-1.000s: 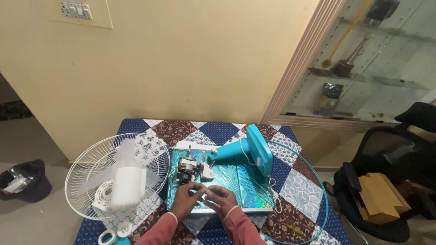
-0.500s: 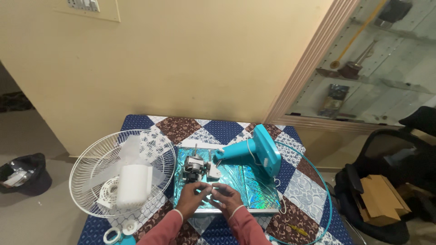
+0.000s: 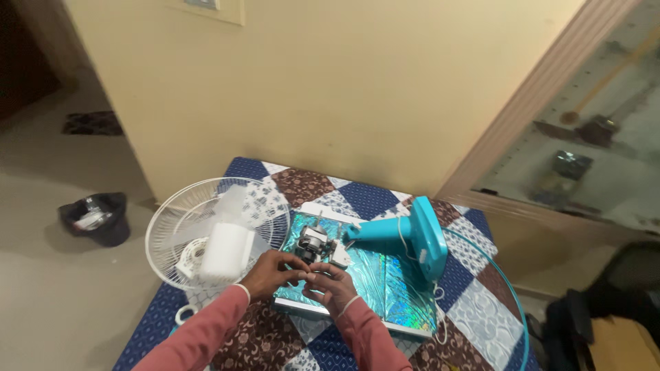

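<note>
My left hand (image 3: 273,273) and my right hand (image 3: 331,283) meet fingertip to fingertip over a shiny teal tray (image 3: 385,288), pinching a small pale part too small to make out. Just beyond the fingers lies a bare fan motor (image 3: 314,242) with its shaft pointing away. A teal fan stand (image 3: 405,237) lies on its side on the tray to the right, with a white cord. Both sleeves are pink.
A white wire fan guard (image 3: 180,209) with a white blade hub (image 3: 225,251) in it overhangs the table's left edge. A teal guard ring (image 3: 512,302) lies at the right. The patchwork cloth (image 3: 302,187) covers the table. A dark bag (image 3: 96,216) sits on the floor left.
The view has swung left and tilted; the table now sits further right and lower. Both hands stay together at the tray's front, closer to the motor.
</note>
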